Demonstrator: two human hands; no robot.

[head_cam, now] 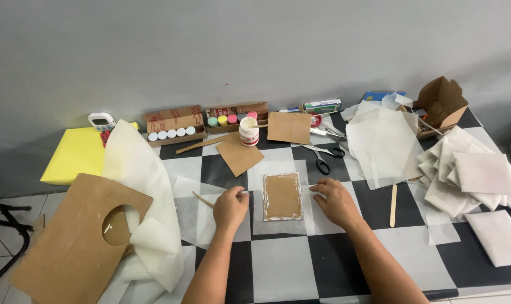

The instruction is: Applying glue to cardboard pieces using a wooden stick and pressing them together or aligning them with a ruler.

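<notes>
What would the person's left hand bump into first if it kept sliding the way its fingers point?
The left hand points right, across the translucent sheet. First in line looks to be the small cardboard rectangle with white glue along its edges, just beyond the fingertips. Depth is hard to judge from above.

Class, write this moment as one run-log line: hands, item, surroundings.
left hand: on translucent sheet | right hand: on sheet's other edge | cardboard rectangle: between hands, white-edged | scissors: behind
</notes>
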